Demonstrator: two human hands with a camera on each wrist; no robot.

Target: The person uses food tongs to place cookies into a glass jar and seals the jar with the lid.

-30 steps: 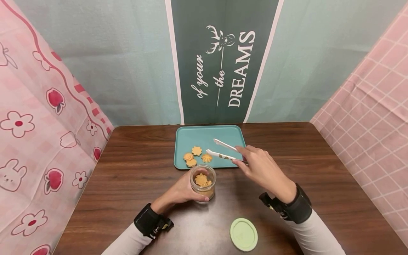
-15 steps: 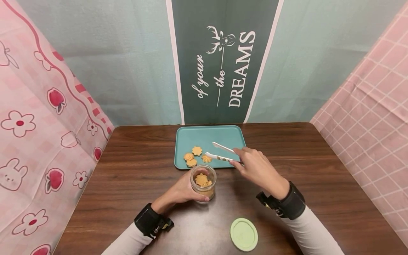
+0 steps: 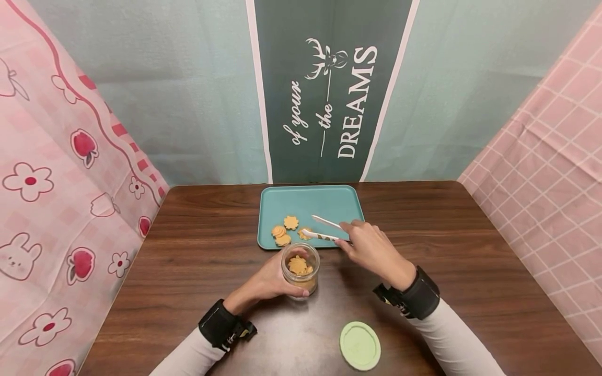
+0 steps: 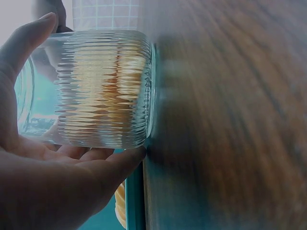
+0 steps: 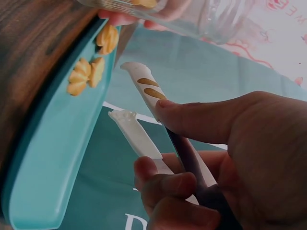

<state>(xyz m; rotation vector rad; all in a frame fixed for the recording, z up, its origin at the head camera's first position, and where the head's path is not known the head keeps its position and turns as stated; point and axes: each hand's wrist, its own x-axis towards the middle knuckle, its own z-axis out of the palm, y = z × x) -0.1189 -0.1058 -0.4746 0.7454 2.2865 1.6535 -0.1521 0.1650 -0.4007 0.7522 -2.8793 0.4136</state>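
The right hand (image 3: 371,249) slid left, bringing the tongs (image 3: 324,230) down over a biscuit (image 3: 303,233) on the tray (image 3: 305,201), its grip pinching them. The left hand (image 3: 268,282) gripped the jar (image 3: 300,269), nearer on the tabletop (image 3: 188,271).

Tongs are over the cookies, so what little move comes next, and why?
Probably lower the tongs and squeeze them on the nearest cookie: the right hand holds them spread just above it on the tray, gripping nothing.
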